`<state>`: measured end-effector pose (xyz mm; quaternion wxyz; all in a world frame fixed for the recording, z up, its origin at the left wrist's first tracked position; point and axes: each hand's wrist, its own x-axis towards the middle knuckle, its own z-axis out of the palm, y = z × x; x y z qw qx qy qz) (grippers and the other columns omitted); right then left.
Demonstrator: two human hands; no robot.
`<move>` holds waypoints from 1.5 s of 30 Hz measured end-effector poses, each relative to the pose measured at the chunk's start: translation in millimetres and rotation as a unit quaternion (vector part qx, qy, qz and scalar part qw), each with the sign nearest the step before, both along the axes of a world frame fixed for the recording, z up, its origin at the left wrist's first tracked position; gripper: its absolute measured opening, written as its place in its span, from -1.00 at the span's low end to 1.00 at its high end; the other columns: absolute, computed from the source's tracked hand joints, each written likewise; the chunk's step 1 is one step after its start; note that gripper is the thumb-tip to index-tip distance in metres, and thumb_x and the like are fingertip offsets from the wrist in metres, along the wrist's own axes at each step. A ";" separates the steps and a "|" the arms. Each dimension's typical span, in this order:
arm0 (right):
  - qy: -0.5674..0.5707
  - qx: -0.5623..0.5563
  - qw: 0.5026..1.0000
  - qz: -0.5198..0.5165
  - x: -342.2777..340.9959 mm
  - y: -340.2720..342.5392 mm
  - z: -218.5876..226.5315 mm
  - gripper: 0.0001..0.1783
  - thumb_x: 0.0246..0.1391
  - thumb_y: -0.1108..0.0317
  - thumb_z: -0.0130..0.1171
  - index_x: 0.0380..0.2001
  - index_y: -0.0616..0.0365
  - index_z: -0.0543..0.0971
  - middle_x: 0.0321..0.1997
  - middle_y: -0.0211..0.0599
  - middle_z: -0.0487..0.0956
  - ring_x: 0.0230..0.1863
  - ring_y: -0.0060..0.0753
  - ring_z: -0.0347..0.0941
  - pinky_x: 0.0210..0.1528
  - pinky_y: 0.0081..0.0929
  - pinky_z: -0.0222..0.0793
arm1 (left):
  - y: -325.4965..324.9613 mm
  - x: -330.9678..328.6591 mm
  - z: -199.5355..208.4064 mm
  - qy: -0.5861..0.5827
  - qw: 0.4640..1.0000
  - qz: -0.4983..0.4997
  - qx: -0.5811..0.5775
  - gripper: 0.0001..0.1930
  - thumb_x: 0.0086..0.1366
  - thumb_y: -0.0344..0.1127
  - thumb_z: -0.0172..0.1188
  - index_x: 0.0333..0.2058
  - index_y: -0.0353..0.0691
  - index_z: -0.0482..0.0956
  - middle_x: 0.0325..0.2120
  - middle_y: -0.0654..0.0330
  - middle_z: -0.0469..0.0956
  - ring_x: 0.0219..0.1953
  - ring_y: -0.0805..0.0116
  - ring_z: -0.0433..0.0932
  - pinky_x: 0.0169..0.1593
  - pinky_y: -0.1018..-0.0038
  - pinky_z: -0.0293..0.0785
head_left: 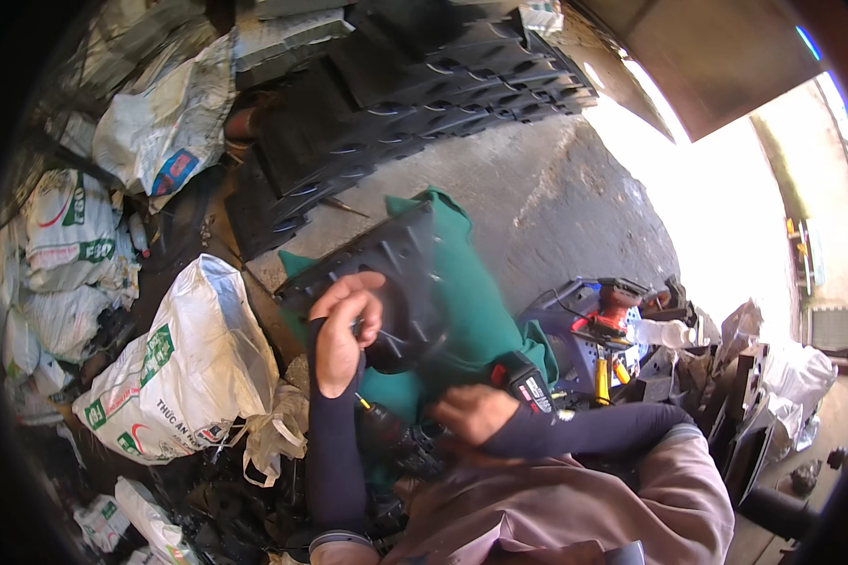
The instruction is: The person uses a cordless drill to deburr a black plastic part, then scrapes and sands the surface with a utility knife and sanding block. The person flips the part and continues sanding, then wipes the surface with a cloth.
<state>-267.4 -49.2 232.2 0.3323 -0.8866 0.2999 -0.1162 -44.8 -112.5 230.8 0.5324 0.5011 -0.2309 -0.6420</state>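
A black moulded plastic panel (386,273) lies tilted on a green cloth (481,311) in front of me. My left hand (341,330) rests on the panel's near edge, fingers curled around a small part that I cannot make out. My right hand (473,412) grips a black and red cordless drill (499,395) low at my lap. The drill's chuck and yellow-tipped bit (367,407) point left, toward my left forearm. Both arms wear dark sleeves.
A stack of black plastic panels (424,85) fills the top centre. White printed sacks (188,358) crowd the left side. A blue crate with tools and an orange sander (617,306) sits at the right. Bright daylight floods the concrete floor (575,188) at upper right.
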 end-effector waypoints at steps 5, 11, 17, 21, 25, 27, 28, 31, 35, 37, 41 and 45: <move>0.008 -0.019 0.994 -0.104 -45.1 -83.4 11.3 -0.69 0.04 0.28 0.19 -0.18 0.22 0.49 -0.35 -0.08 0.48 -0.31 0.06 0.49 -0.28 -0.15 0.44 | 7.5 11.5 -9.5 -0.006 0.999 0.029 -0.038 -0.75 0.42 -0.27 -0.02 -0.26 -0.37 0.53 -0.71 0.43 0.17 -0.69 0.67 0.13 -0.61 0.68 0.05; 0.137 -0.015 0.929 -0.343 -134.1 -139.3 10.5 -0.73 0.06 0.31 0.16 -0.24 0.30 0.55 -0.29 0.02 0.58 -0.24 0.03 0.54 -0.16 -0.23 0.45 | 19.0 17.4 -6.9 -0.092 0.994 0.051 0.004 -0.73 0.44 -0.22 -0.04 -0.21 -0.32 0.51 -0.67 0.42 0.21 -0.67 0.68 0.16 -0.60 0.70 0.06; 0.260 0.121 0.865 -0.412 -226.0 -112.2 -30.8 -0.71 0.07 0.22 0.16 -0.26 0.24 0.58 -0.38 0.02 0.61 -0.30 -0.03 0.58 -0.22 -0.25 0.46 | 16.0 8.2 7.1 -0.153 0.988 0.014 0.032 -0.78 0.39 -0.18 -0.08 -0.35 -0.15 0.42 -0.57 0.35 0.32 -0.64 0.62 0.25 -0.59 0.71 0.05; 0.221 0.256 0.839 -0.426 -259.9 -51.7 -89.5 -0.68 0.04 0.15 0.20 -0.29 0.21 0.58 -0.44 -0.08 0.58 -0.35 -0.16 0.57 -0.29 -0.27 0.45 | 10.2 1.2 3.8 -0.157 0.986 0.018 0.043 -0.77 0.41 -0.17 -0.04 -0.39 -0.16 0.43 -0.61 0.37 0.30 -0.64 0.64 0.23 -0.59 0.70 0.04; 0.276 0.130 0.771 -0.559 -267.5 5.8 -156.1 -0.67 0.05 0.23 0.15 -0.17 0.18 0.43 -0.22 0.05 0.56 -0.12 0.13 0.49 -0.09 -0.04 0.38 | 3.8 -7.6 -3.2 -0.185 0.983 -0.005 0.008 -0.72 0.46 -0.18 -0.06 -0.33 -0.27 0.47 -0.71 0.41 0.20 -0.68 0.66 0.16 -0.61 0.68 0.04; 0.305 0.014 0.814 -0.494 -272.8 15.6 -180.2 -0.51 0.01 0.31 0.12 0.07 0.04 0.38 -0.10 0.02 0.53 -0.13 0.13 0.50 -0.12 0.01 0.40 | 0.7 -11.8 -5.3 -0.117 0.992 -0.027 -0.027 -0.72 0.46 -0.20 -0.06 -0.28 -0.31 0.48 -0.73 0.41 0.19 -0.69 0.65 0.14 -0.61 0.67 0.05; 0.312 0.006 0.826 -0.469 -275.6 16.4 -188.8 -0.44 0.00 0.32 0.11 0.14 -0.02 0.35 -0.13 0.00 0.54 -0.15 0.10 0.51 -0.15 0.00 0.42 | -0.8 -13.6 -5.7 -0.103 0.994 -0.033 -0.024 -0.73 0.45 -0.22 -0.06 -0.26 -0.31 0.48 -0.72 0.40 0.21 -0.69 0.65 0.15 -0.61 0.67 0.05; 0.365 -0.012 0.826 -0.430 -283.1 5.6 -207.7 -0.63 0.08 0.29 0.03 0.00 -0.08 0.41 -0.42 -0.01 0.60 -0.38 0.13 0.55 -0.35 0.01 0.45 | -0.5 -14.5 -4.3 -0.087 0.995 -0.039 0.017 -0.77 0.43 -0.24 -0.06 -0.23 -0.30 0.46 -0.69 0.36 0.25 -0.68 0.63 0.20 -0.61 0.68 0.07; 0.371 -0.047 0.862 -0.344 -288.5 -1.2 -203.4 -0.73 0.13 0.29 0.00 -0.07 -0.07 0.42 -0.60 -0.08 0.55 -0.56 0.04 0.54 -0.55 -0.06 0.41 | 4.8 -9.6 -0.5 -0.073 0.995 -0.055 0.040 -0.74 0.42 -0.21 -0.05 -0.30 -0.29 0.47 -0.68 0.34 0.28 -0.66 0.61 0.25 -0.58 0.68 0.07; 0.372 -0.067 0.879 -0.291 -286.8 -3.3 -190.6 -0.78 0.12 0.33 0.02 -0.13 -0.02 0.43 -0.60 -0.11 0.53 -0.58 0.00 0.53 -0.57 -0.08 0.39 | 8.8 -7.9 -0.3 -0.057 0.996 -0.051 0.040 -0.74 0.41 -0.19 -0.01 -0.32 -0.29 0.48 -0.69 0.36 0.28 -0.66 0.61 0.24 -0.57 0.67 0.08; 0.229 -0.043 0.931 -0.282 -273.4 -12.2 -142.1 -0.81 0.12 0.40 0.04 -0.17 0.04 0.49 -0.59 -0.13 0.50 -0.54 -0.03 0.52 -0.51 -0.14 0.38 | 16.7 -3.7 -5.6 -0.061 0.997 -0.040 0.010 -0.74 0.41 -0.21 -0.01 -0.32 -0.30 0.50 -0.70 0.36 0.27 -0.66 0.61 0.22 -0.56 0.67 0.08; 0.121 -0.020 0.945 -0.302 -238.7 -26.2 -66.0 -0.74 0.09 0.50 0.06 -0.12 0.08 0.51 -0.58 -0.12 0.50 -0.53 -0.10 0.51 -0.47 -0.23 0.38 | 21.3 0.0 -10.0 -0.044 0.998 -0.038 -0.005 -0.75 0.41 -0.22 -0.01 -0.31 -0.30 0.49 -0.70 0.38 0.24 -0.66 0.62 0.19 -0.57 0.66 0.07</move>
